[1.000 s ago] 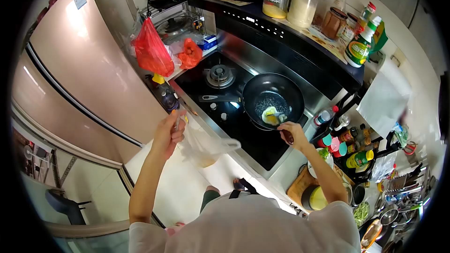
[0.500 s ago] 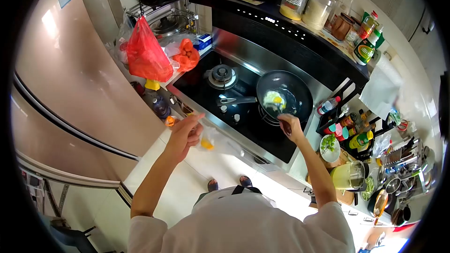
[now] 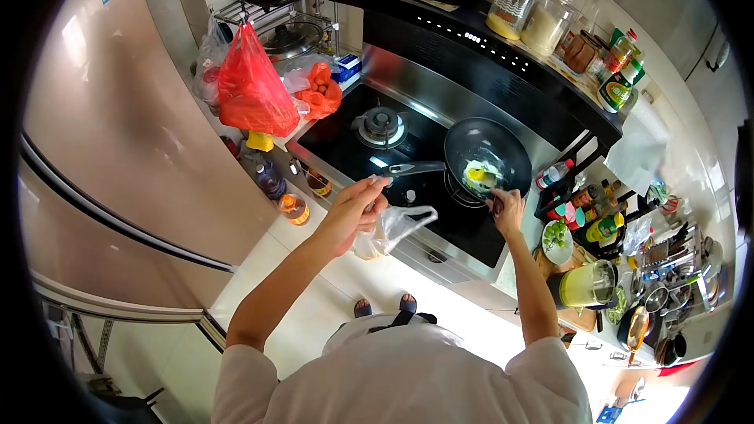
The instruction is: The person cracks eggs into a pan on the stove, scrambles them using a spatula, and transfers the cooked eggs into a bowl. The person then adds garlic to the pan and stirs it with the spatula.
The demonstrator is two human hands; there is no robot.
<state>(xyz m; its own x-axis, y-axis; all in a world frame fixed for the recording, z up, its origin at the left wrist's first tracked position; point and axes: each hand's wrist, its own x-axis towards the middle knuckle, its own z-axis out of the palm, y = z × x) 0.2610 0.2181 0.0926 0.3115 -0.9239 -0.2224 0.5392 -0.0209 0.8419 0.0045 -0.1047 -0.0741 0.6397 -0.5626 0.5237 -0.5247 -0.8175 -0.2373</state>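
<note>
My left hand (image 3: 355,216) is closed on a thin clear plastic bag (image 3: 397,228) in front of the stove, its loose end hanging to the right. What the bag contains cannot be made out. At the near rim of a dark frying pan (image 3: 495,141), my right hand (image 3: 507,210) is closed on something small and partly hidden, perhaps a utensil reaching in over the egg. The egg (image 3: 477,173) lies low in the pan, white around a yellow middle. The pan sits on the right burner, its handle (image 3: 412,168) pointing left.
Left of the pan is a bare burner (image 3: 381,126). A red bag (image 3: 255,86) hangs by the rack, beside an orange bag of eggs (image 3: 320,93). Bottles (image 3: 294,209) stand on the left. A plate of chopped greens (image 3: 557,242) and a pitcher (image 3: 591,283) are to the right.
The plastic bag has swung up and right, its loop now spread beside my left hand. My right hand has shifted slightly right along the pan. The view has shifted a little.
</note>
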